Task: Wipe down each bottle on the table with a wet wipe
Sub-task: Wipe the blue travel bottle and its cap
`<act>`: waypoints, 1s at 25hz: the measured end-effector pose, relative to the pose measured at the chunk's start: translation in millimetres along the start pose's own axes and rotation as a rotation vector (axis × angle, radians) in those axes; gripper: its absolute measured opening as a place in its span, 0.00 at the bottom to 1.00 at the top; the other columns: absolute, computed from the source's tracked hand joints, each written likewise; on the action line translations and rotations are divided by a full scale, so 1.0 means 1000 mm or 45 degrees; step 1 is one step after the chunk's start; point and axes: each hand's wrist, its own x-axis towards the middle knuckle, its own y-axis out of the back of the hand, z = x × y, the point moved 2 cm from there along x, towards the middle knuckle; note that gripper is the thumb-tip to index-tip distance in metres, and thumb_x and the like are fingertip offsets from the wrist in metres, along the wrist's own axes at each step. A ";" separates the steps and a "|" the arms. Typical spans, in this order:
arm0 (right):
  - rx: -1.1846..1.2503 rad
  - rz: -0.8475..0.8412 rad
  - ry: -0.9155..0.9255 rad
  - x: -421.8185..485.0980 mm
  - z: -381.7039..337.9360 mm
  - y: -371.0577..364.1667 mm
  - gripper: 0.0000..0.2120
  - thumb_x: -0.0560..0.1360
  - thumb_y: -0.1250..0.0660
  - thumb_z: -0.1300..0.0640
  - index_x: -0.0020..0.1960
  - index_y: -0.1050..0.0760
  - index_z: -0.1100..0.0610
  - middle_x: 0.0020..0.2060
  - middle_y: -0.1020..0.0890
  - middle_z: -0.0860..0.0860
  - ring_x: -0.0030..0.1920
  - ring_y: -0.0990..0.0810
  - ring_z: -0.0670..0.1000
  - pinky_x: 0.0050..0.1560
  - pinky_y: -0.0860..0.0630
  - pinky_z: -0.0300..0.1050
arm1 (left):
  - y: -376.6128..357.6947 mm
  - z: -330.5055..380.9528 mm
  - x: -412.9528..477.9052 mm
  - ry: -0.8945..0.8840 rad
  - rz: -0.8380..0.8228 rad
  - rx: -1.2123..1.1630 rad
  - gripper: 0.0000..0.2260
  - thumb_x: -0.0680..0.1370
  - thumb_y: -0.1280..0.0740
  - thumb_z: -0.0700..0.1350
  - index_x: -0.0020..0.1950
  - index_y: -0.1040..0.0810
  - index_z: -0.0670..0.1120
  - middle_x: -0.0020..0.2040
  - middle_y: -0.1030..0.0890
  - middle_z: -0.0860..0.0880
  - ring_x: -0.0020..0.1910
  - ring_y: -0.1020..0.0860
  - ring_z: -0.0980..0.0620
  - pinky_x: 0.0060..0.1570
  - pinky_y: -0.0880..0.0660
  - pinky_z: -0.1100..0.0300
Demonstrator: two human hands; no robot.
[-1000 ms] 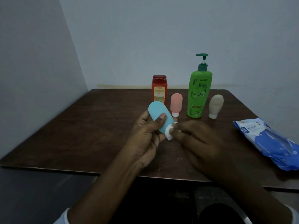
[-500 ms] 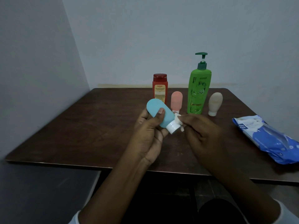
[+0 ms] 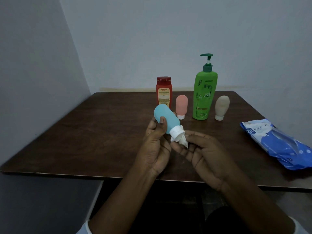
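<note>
Shifted beneath the white cap (image 3: 175, 132), the crumpled white wet wipe (image 3: 182, 141) is pinched by the right grip (image 3: 204, 154), and the soft blue squeeze bottle (image 3: 160, 115) is clasped by the left grip (image 3: 157, 146). Four upright bottles (image 3: 204, 98) seemingly remain to be wiped.

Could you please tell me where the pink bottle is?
In the head view, the pink bottle stands cap-down, centre-right on the table, between the red bottle and the green pump bottle, behind the held blue bottle.

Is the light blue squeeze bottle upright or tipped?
Tipped: left hand holds the light blue squeeze bottle slanted, white cap lowest, against the crumpled white wet wipe in the right hand.
</note>
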 end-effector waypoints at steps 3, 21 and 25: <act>0.193 0.002 -0.067 0.000 0.004 0.002 0.11 0.80 0.43 0.67 0.56 0.27 0.74 0.51 0.17 0.66 0.49 0.15 0.60 0.50 0.17 0.53 | 0.001 -0.001 0.001 -0.030 -0.006 0.102 0.22 0.75 0.31 0.43 0.69 0.25 0.40 0.56 0.15 0.42 0.51 0.15 0.49 0.56 0.18 0.52; -1.963 -0.197 1.735 -0.007 -0.022 0.020 0.15 0.79 0.34 0.64 0.66 0.24 0.64 0.61 0.21 0.59 0.63 0.23 0.55 0.64 0.27 0.47 | -0.014 0.022 -0.013 0.087 -0.110 0.260 0.25 0.73 0.29 0.37 0.70 0.25 0.39 0.62 0.16 0.38 0.57 0.15 0.45 0.55 0.16 0.51; -1.489 0.007 1.305 -0.007 -0.021 0.016 0.15 0.77 0.31 0.62 0.63 0.21 0.58 0.59 0.18 0.49 0.61 0.21 0.42 0.62 0.26 0.36 | -0.014 0.015 -0.012 0.061 -0.116 0.126 0.28 0.72 0.29 0.38 0.73 0.27 0.40 0.66 0.18 0.38 0.60 0.16 0.45 0.59 0.18 0.52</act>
